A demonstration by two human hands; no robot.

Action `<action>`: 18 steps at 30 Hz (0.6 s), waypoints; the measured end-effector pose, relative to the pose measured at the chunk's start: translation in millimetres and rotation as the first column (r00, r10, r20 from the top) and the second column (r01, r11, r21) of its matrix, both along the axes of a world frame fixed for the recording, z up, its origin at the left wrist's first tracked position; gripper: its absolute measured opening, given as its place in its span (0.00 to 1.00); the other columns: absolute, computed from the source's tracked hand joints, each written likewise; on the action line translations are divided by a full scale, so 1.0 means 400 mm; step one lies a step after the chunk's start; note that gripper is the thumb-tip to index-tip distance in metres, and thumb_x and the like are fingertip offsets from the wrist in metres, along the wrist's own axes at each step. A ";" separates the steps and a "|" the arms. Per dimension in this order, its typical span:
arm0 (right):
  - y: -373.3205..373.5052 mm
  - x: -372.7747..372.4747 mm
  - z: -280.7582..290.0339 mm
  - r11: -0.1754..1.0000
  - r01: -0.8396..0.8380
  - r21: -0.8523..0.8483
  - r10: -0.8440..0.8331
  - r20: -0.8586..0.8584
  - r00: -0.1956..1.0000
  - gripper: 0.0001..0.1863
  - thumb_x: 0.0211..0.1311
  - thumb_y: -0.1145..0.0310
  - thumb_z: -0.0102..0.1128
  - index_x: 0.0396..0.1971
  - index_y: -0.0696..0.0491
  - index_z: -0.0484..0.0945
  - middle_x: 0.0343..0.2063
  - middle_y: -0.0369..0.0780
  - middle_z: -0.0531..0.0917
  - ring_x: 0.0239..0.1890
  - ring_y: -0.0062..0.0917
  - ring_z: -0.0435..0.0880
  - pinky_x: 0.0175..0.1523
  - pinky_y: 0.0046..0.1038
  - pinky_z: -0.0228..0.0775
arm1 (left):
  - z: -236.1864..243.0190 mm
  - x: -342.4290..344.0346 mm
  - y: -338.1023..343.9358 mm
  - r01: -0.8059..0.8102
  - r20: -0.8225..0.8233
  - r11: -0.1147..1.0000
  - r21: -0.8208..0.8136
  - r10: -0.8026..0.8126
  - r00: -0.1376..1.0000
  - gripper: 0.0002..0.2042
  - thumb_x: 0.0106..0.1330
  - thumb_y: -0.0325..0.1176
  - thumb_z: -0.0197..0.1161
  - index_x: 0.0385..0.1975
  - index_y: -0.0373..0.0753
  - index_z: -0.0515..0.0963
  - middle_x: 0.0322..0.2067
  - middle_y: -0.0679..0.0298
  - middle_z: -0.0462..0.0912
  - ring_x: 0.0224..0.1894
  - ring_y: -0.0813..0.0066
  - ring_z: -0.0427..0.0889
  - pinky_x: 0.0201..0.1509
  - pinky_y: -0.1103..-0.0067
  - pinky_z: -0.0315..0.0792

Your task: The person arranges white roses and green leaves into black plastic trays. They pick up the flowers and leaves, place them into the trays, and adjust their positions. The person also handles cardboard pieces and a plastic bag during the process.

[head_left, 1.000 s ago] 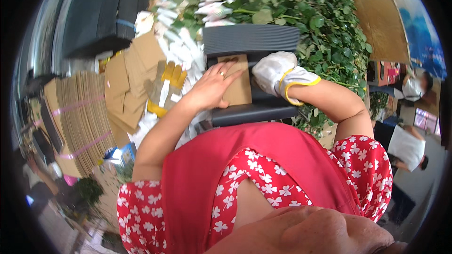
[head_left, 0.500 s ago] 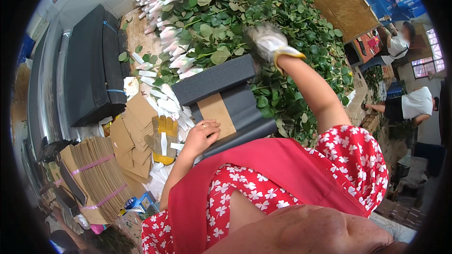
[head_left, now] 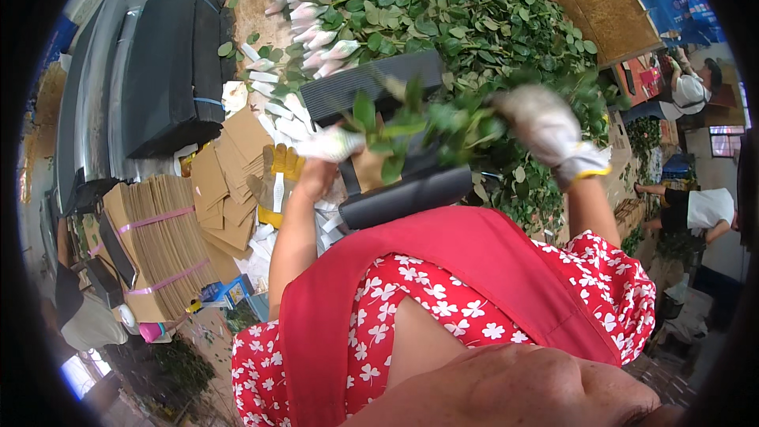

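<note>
A long leafy rose, smeared by motion, lies in the air above a black ribbed sheet. Its head is in a white sleeve at the left. My right hand, in a white glove with a yellow cuff, is closed at the stem end, though blurred. Bare, my left hand is right by the sleeved head; its fingers are mostly hidden. Below the rose are a strip of brown cardboard and a rolled black edge. A large pile of sleeved roses spreads beyond.
A yellow-and-grey glove lies by my left forearm, near loose cardboard pieces and white paper sleeves. Bundled cardboard and a black stack stand at left. Other people are at the far right.
My right hand has come back from the pile, rightward and nearer, with a rose. My left hand has lifted off the cardboard and moved left to the rose's head.
</note>
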State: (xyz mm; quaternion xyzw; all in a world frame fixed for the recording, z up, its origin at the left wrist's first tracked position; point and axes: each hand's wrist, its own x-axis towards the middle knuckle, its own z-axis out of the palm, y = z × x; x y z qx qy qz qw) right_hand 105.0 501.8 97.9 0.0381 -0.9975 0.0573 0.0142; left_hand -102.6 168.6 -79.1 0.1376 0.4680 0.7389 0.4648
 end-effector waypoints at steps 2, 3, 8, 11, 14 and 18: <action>-0.030 0.017 -0.105 0.989 0.069 0.129 -0.091 0.172 0.981 0.19 0.58 0.75 0.51 0.50 0.46 0.78 0.43 0.46 0.83 0.42 0.41 0.82 0.45 0.39 0.76 | -0.032 -0.032 -0.039 0.269 0.038 0.946 0.182 -0.280 0.959 0.22 0.74 0.44 0.50 0.59 0.34 0.72 0.48 0.59 0.81 0.54 0.66 0.77 0.61 0.72 0.69; -0.022 -0.045 -0.096 0.953 0.284 0.102 -0.301 0.259 0.918 0.20 0.60 0.75 0.51 0.52 0.46 0.76 0.46 0.48 0.81 0.43 0.42 0.82 0.46 0.39 0.77 | -0.021 -0.032 -0.042 0.382 -0.281 0.916 -0.124 -0.402 0.872 0.20 0.70 0.41 0.55 0.57 0.35 0.74 0.47 0.57 0.81 0.54 0.64 0.77 0.61 0.71 0.69; 0.063 -0.330 -0.195 0.890 0.453 0.051 -0.450 -0.056 0.891 0.23 0.61 0.72 0.54 0.58 0.48 0.72 0.55 0.48 0.78 0.51 0.42 0.81 0.54 0.36 0.76 | 0.035 0.030 -0.059 0.132 -0.782 0.897 -0.422 -0.434 0.446 0.22 0.58 0.32 0.69 0.52 0.35 0.77 0.47 0.54 0.76 0.52 0.59 0.75 0.60 0.72 0.67; 0.137 -0.456 -0.271 0.916 0.373 0.146 -0.400 0.324 0.857 0.27 0.55 0.73 0.62 0.58 0.49 0.72 0.55 0.47 0.78 0.55 0.40 0.79 0.60 0.37 0.73 | 0.046 0.014 -0.088 0.167 -0.735 0.880 -0.445 -0.465 0.493 0.24 0.54 0.30 0.71 0.53 0.38 0.77 0.45 0.55 0.79 0.49 0.57 0.78 0.55 0.72 0.71; 0.139 -0.464 -0.120 0.914 0.387 0.121 -0.371 -0.136 0.919 0.26 0.56 0.72 0.62 0.57 0.48 0.74 0.51 0.46 0.81 0.53 0.40 0.80 0.56 0.36 0.74 | 0.062 0.020 -0.079 0.101 -0.764 0.919 -0.381 -0.375 0.525 0.21 0.53 0.29 0.71 0.49 0.38 0.80 0.40 0.56 0.83 0.43 0.57 0.82 0.49 0.72 0.75; -0.020 -0.356 0.227 0.687 0.533 -0.494 -0.610 0.007 0.792 0.20 0.64 0.70 0.55 0.57 0.51 0.75 0.49 0.45 0.82 0.50 0.33 0.82 0.57 0.31 0.73 | 0.037 0.027 -0.031 0.197 -0.790 0.934 -0.300 -0.358 0.497 0.19 0.53 0.28 0.71 0.47 0.41 0.82 0.40 0.57 0.84 0.44 0.58 0.82 0.49 0.71 0.75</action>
